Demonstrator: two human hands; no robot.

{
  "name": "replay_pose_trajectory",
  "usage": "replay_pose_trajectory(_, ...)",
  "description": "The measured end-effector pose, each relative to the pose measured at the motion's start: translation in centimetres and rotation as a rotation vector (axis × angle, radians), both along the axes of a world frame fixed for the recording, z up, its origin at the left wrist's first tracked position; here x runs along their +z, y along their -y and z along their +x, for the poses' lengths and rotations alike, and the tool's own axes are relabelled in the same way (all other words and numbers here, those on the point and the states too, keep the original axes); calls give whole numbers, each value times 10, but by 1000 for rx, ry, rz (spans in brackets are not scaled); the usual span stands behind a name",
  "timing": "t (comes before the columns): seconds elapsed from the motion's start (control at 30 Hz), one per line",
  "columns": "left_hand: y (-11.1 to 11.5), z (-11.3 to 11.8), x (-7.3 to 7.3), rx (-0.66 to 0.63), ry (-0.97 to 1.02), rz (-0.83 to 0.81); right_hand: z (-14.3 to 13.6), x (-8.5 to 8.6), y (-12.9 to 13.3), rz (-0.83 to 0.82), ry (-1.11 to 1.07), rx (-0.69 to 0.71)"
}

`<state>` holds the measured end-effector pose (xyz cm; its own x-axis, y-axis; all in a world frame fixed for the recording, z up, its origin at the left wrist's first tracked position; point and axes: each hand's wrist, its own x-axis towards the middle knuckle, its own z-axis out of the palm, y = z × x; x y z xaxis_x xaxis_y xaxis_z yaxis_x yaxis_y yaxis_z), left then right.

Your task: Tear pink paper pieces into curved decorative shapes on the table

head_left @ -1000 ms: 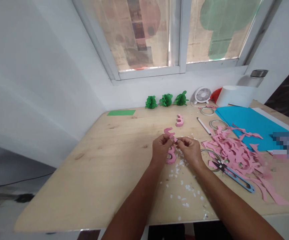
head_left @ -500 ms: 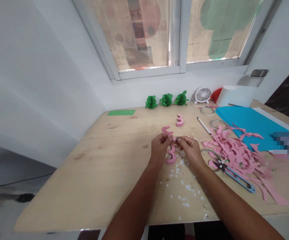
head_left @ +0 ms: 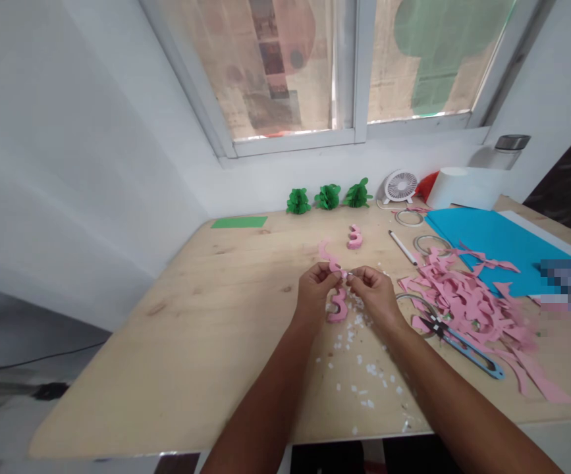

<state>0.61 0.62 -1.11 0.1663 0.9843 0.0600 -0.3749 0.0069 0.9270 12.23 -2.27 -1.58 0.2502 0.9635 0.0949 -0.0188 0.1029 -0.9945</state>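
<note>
My left hand [head_left: 316,286] pinches a pink paper cutout [head_left: 328,253] whose curved end sticks up past the fingers. Close beside it, my right hand [head_left: 373,289] has its fingertips pressed together at the cutout's right edge, on something small that I cannot make out. Just below the hands a pink stack shaped like a 3 [head_left: 338,305] lies on the wooden table [head_left: 191,349]. Another pink 3-shaped stack [head_left: 355,237] lies farther back. Small white bits [head_left: 371,370] are scattered under and in front of my right hand.
Pink scraps [head_left: 463,296] and blue snips [head_left: 473,355] lie right, near tape rings [head_left: 432,245] and a white pen [head_left: 403,248]. Blue sheets [head_left: 507,247] are behind. Green paper pieces [head_left: 327,197], a green strip [head_left: 240,222] and a small fan [head_left: 400,186] are along the wall.
The pink cutout in my left hand has turned, so its upper end looks narrower and blurred. Both hands have stayed almost in place.
</note>
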Motion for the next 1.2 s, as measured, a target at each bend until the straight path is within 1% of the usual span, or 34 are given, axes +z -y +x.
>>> replay_pose_trajectory(0.33,0,0,3,-14,-2,-6,-2,3,0,18,-37,38)
replay_pose_trajectory(0.4,1,1,3,14,-37,-9,-2,2,0,21,-43,33)
replay_pose_trajectory(0.47,3,2,3,111,-106,8,-1,1,-1,17,-39,6)
replay_pose_trajectory(0.53,5,2,3,275,-211,73,0,-1,-2,-1,-31,-33)
replay_pose_trajectory(0.6,8,2,4,404,-346,196,2,-2,-3,-20,-18,-67)
replay_pose_trajectory(0.63,9,2,4,430,-419,273,2,-2,-3,-23,-9,-77)
replay_pose_trajectory(0.67,11,2,5,432,-491,354,3,-3,-3,-20,2,-83)
replay_pose_trajectory(0.77,13,2,6,373,-670,580,3,-3,-4,9,55,-96)
replay_pose_trajectory(0.87,14,3,5,365,-770,706,3,-3,-3,44,115,-97)
replay_pose_trajectory(1.0,13,3,3,387,-814,726,3,-3,-2,85,192,-83)
replay_pose_trajectory(1.2,12,2,3,358,-773,654,2,-1,0,120,284,-86)
